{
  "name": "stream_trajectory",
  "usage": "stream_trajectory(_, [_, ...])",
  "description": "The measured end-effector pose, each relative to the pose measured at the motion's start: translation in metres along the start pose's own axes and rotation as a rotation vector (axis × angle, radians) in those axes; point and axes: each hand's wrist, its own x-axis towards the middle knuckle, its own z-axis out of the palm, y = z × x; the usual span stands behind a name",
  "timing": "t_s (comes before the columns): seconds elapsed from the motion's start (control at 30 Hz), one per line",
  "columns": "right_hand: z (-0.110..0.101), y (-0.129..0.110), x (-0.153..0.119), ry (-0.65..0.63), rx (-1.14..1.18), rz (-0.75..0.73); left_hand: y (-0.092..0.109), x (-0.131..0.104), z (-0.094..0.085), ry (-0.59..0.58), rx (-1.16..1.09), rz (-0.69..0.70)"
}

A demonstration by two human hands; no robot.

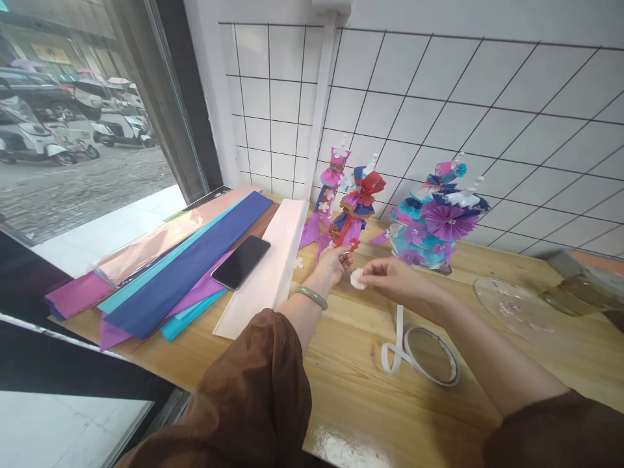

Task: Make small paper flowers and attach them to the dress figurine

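Observation:
My left hand (337, 263), with a green bangle at its wrist, has its fingers curled at the foot of a crepe-paper ornament (361, 201) with a red bow, blue and purple ruffles and small flowers. The fingers partly hide its lower end. Close beside it, my right hand (390, 275) pinches a small white frilled paper round (358, 279) between thumb and fingertips. This round is apart from the ornament. A roll of white double-sided tape (455, 370) lies below my right hand, with a loose strip (400, 325) curling off it.
Folded crepe paper (195, 260) in several colours lies at left, with a phone (241, 261) on top. Behind stand a pink ornament (332, 175) and larger purple-and-blue ones (429, 221). At right are a clear plate (492, 292) of beads and a glass container (575, 286).

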Motion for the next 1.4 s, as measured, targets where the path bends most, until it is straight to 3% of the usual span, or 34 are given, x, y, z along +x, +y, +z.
stream_trajectory(0.2, [-0.011,0.020,0.048,0.275,0.129,-0.108,-0.001,0.003,-0.002,-0.036,0.018,0.012])
stream_trajectory(0.4, [-0.012,0.034,0.070,0.327,0.248,-0.125,0.000,0.002,-0.004,-0.036,0.029,0.017])
stream_trajectory(0.9, [-0.012,0.038,0.074,0.408,0.115,-0.110,0.005,-0.002,-0.001,0.010,-0.021,-0.031])
stream_trajectory(1.1, [-0.008,0.032,0.073,0.453,-0.058,-0.152,0.003,-0.003,-0.001,-0.065,0.036,0.026])
stream_trajectory(1.4, [-0.003,0.029,0.064,0.402,0.210,-0.201,0.001,-0.003,-0.001,-0.051,0.032,0.056])
